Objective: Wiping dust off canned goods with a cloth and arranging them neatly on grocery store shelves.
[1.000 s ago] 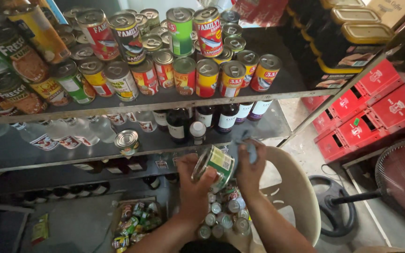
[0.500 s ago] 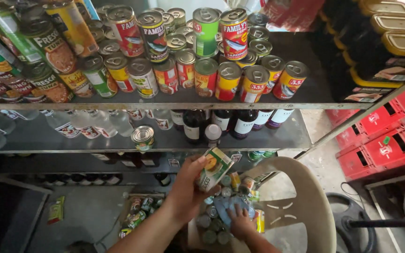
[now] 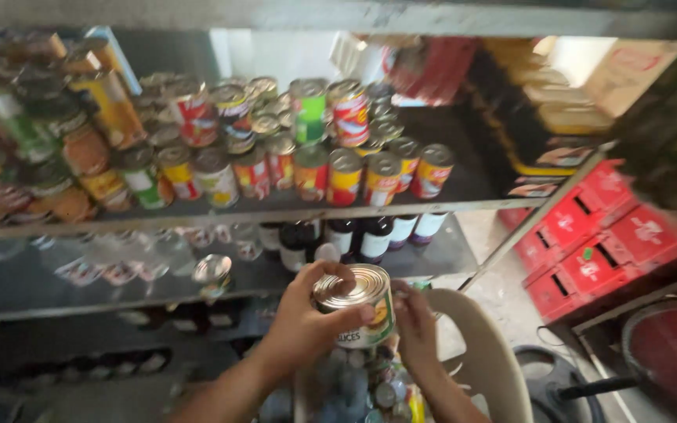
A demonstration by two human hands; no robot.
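1. Two hands hold one silver-topped tin can in front of the lower shelf.
2. Left hand: fingers curled tight around the can's side, thumb on its rim.
3. Right hand: fingers pressed together against the can's far side.
4. Below, a beige plastic chair holds more small cans.
5. Upper shelf carries rows of upright tins.
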